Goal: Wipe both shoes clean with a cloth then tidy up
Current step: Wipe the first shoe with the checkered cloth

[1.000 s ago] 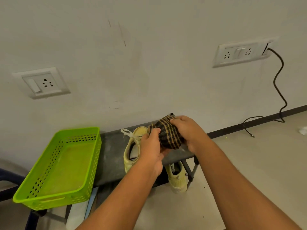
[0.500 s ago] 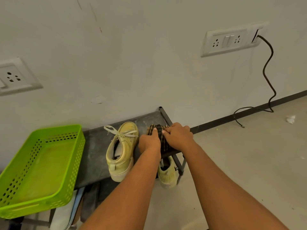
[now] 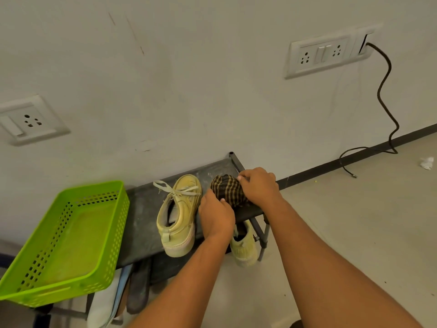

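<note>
Left hand (image 3: 216,215) and right hand (image 3: 259,187) both grip the bunched cloth (image 3: 226,188) on the rack (image 3: 145,209) beside the shoe (image 3: 179,216), probably folding it small for tidying.

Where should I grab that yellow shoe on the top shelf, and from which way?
Grab the yellow shoe by its heel collar, coming from the front and above. The heel points toward you, poking past the shelf edge, and the open top lets fingers hook inside.
</note>
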